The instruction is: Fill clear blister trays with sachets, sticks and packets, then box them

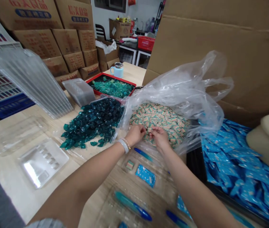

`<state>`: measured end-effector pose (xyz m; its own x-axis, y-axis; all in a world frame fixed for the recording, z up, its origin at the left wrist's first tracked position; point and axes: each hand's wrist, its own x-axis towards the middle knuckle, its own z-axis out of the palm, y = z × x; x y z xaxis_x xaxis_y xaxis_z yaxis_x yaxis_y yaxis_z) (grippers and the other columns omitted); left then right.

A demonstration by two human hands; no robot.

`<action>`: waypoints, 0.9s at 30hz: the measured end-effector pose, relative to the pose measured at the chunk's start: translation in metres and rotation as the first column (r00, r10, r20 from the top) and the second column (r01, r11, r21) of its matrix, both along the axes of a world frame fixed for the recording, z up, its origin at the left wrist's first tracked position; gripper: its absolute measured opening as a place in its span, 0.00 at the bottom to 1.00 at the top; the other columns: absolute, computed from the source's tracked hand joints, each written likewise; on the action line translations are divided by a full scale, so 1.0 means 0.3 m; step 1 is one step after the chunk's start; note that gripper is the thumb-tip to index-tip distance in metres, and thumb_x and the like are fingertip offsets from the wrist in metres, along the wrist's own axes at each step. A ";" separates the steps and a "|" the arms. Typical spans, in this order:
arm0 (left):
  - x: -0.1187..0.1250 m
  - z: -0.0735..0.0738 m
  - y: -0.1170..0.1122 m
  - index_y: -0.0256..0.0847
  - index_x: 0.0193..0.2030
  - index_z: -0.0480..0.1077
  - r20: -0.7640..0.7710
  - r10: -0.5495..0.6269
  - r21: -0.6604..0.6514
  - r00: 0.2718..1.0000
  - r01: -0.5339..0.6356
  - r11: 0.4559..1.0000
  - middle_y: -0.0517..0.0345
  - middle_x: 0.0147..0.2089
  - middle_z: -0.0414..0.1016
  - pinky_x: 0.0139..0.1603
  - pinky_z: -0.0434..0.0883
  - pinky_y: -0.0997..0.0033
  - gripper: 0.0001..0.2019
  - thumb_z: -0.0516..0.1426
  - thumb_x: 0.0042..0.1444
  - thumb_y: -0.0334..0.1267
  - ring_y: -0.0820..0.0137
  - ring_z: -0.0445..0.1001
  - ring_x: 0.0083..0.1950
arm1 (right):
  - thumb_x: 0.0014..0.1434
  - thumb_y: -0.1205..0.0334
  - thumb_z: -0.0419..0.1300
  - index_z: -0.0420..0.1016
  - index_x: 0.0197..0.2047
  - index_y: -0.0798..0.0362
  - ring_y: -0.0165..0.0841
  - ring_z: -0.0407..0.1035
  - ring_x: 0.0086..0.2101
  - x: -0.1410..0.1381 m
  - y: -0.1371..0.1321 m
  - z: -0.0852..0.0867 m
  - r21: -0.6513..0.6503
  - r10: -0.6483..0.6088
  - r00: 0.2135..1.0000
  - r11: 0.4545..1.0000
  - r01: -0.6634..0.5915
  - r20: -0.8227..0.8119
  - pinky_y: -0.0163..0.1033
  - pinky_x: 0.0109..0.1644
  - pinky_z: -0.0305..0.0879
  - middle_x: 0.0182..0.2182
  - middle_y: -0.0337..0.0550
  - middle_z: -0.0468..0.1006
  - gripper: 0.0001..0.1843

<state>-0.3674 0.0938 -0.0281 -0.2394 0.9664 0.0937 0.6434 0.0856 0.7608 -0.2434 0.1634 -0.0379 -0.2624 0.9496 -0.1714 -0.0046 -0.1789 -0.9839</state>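
Both hands are at the near edge of a heap of small pink-and-green striped square pieces [163,118] in an open clear plastic bag [184,84]. My left hand [135,134] has its fingers pinched together over the pieces; what they hold is hidden. Close beside it, my right hand [160,137] pinches one small striped piece between thumb and fingers. Under my forearms lie clear plastic trays [115,202], containing a blue-and-teal pen-like item [133,205], a blue printed packet [145,175] and a striped piece [129,164].
Dark teal translucent chunks [94,120] are heaped left of the bag. A red-rimmed tray [134,90] and light blue mug [117,70] stand behind. Stacked clear trays [36,79] lean at left. Blue packets [239,164] fill a black container at right, beside a beige tub [267,142].
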 end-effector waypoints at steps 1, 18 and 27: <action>-0.007 0.004 -0.002 0.33 0.29 0.71 -0.019 0.001 -0.005 1.000 -0.001 1.000 0.56 0.26 0.71 0.30 0.62 0.76 0.06 0.53 0.47 0.28 0.73 0.66 0.28 | 0.35 0.61 0.61 0.64 0.27 0.53 0.25 0.60 0.17 0.008 0.010 0.000 0.067 -0.058 0.998 0.996 0.056 0.026 0.32 0.21 0.57 0.16 0.30 0.66 0.13; -0.040 0.018 0.036 0.33 0.20 0.67 0.349 -0.202 -0.149 0.915 0.267 0.952 0.67 0.15 0.57 0.19 0.54 0.80 0.06 0.51 0.44 0.28 0.80 0.54 0.18 | 0.43 0.70 0.50 0.62 0.26 0.52 0.27 0.60 0.24 -0.008 0.030 0.047 0.391 0.368 0.700 0.629 -0.672 0.612 0.33 0.30 0.58 0.20 0.33 0.64 0.05; -0.020 -0.002 0.032 0.31 0.28 0.70 0.359 -0.096 -0.118 0.928 0.147 0.982 0.64 0.20 0.65 0.23 0.57 0.80 0.06 0.53 0.44 0.27 0.78 0.60 0.22 | 0.46 0.67 0.53 0.68 0.29 0.53 0.30 0.63 0.28 0.053 -0.006 0.018 0.439 0.235 0.674 0.603 -0.666 0.701 0.36 0.33 0.59 0.26 0.39 0.68 0.05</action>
